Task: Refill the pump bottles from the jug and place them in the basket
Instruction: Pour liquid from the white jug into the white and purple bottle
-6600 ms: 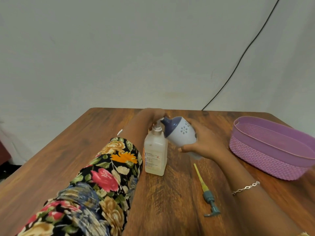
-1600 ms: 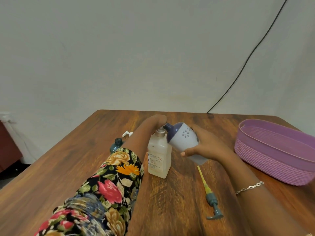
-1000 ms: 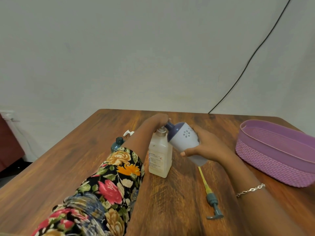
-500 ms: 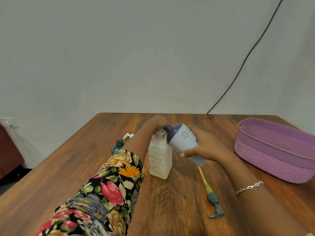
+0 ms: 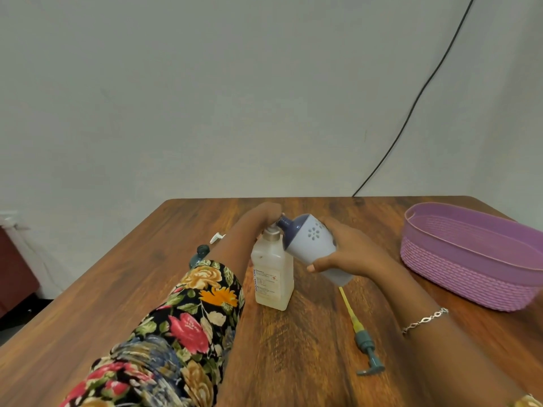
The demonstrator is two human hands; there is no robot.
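Now, the step: filling, by my reading. The pale lavender plastic jug with a dark blue spout top [image 5: 311,245] is tilted, its spout at the mouth of the clear square plastic pump bottle [image 5: 273,277].
Bottle: upright in the middle of the brown wooden table [image 5: 132,289], with its pump off. The level inside is hard to tell.
Left hand [image 5: 263,214]: wrapped round the bottle's neck to steady it, fingertips hidden behind.
Right hand [image 5: 349,254]: fingers and thumb clamped round the jug's body.
Pump: teal pump head with a yellow dip tube [image 5: 363,339], lying flat nearer the person, just right of the bottle.
Basket: purple woven-look plastic basket [image 5: 470,277], far right, well apart from the bottle.
Handling: the thin walls likely give under a squeeze, may be slick if dripped on, and the bottle grows heavier as it fills. Best held low on the flat sides or at the stiff neck, and kept upright until the pump is screwed in.
Also there: a dark teal bottle [image 5: 199,254] and a small white pump piece [image 5: 216,237], behind the left forearm.
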